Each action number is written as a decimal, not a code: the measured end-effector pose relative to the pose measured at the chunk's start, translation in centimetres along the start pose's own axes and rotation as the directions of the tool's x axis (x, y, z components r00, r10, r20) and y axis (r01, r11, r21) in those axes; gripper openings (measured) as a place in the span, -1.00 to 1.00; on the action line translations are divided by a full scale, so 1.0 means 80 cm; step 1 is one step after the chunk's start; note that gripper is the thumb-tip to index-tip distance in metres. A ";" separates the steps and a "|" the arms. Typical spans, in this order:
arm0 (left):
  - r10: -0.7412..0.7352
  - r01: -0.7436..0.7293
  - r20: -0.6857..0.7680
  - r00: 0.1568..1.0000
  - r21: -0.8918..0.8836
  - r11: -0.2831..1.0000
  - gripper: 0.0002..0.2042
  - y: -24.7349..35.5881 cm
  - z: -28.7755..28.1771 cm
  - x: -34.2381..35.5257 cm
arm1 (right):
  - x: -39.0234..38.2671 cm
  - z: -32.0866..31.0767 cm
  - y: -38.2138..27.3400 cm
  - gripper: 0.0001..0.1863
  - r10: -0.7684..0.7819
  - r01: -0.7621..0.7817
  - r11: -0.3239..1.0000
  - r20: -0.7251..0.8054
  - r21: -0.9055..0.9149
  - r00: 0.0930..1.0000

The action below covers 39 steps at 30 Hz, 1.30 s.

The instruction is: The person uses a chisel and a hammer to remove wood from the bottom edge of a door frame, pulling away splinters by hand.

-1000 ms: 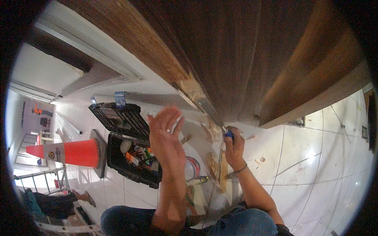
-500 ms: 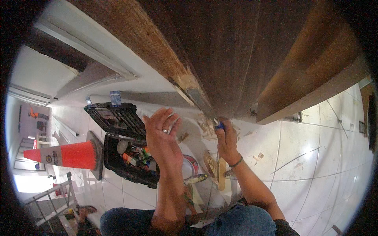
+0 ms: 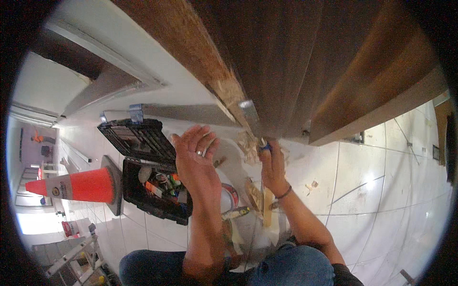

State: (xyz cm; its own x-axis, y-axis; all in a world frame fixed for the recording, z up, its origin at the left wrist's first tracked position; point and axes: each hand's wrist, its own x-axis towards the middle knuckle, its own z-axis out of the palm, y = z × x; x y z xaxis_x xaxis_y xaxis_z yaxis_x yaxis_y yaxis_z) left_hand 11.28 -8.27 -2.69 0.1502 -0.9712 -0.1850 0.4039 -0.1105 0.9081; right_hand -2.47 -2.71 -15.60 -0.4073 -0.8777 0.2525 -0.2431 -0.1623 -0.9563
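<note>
My right hand (image 3: 273, 164) is closed around the blue handle of a chisel (image 3: 250, 114). Its wide metal blade points up and lies along the raw wood edge of a dark brown door (image 3: 281, 62), by a lighter, chipped patch (image 3: 228, 91). I cannot tell whether the blade tip touches the wood. To the left of the door edge, my left hand (image 3: 196, 152) is raised with nothing in it. Its fingers are apart and slightly bent, and one wears a ring. Wood shavings (image 3: 249, 148) lie on the floor below the chisel.
An open black toolbox (image 3: 155, 212) full of tools stands to the left, beside an orange cone (image 3: 90, 186). A wooden strip (image 3: 267, 209) and a yellow-black tool (image 3: 236, 213) lie before my knees. At lower left stands a stepladder (image 3: 76, 257); another person (image 3: 43, 139) is far off.
The chisel blade now shows broader and brighter, a little further right along the door edge. My left hand stays raised at about the same place. The whole view has shifted slightly.
</note>
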 end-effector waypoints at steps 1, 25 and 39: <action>0.006 -0.006 0.026 1.000 -0.016 1.000 -0.47 0.004 0.002 0.005 | 0.003 0.000 -0.005 -0.61 -0.006 0.006 1.000 0.001 0.006 1.000; 0.036 -0.038 -0.041 0.998 -0.034 0.999 -0.58 0.006 0.007 0.007 | -0.034 -0.016 0.032 -0.66 0.058 -0.059 0.988 -0.017 -0.143 0.998; -0.017 0.018 0.012 1.000 -0.018 1.000 -0.61 -0.012 -0.009 0.010 | -0.046 -0.010 0.054 -0.61 0.231 -0.228 0.966 0.010 -0.122 0.973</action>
State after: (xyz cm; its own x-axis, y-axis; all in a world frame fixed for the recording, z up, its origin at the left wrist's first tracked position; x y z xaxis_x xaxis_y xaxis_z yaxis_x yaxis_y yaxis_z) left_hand 11.66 -8.82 -4.00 0.1324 -0.9716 -0.1962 0.4225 -0.1238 0.8979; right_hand -2.71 0.17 -20.56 -0.4439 -0.8958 0.0233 -0.2497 0.0987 -0.9633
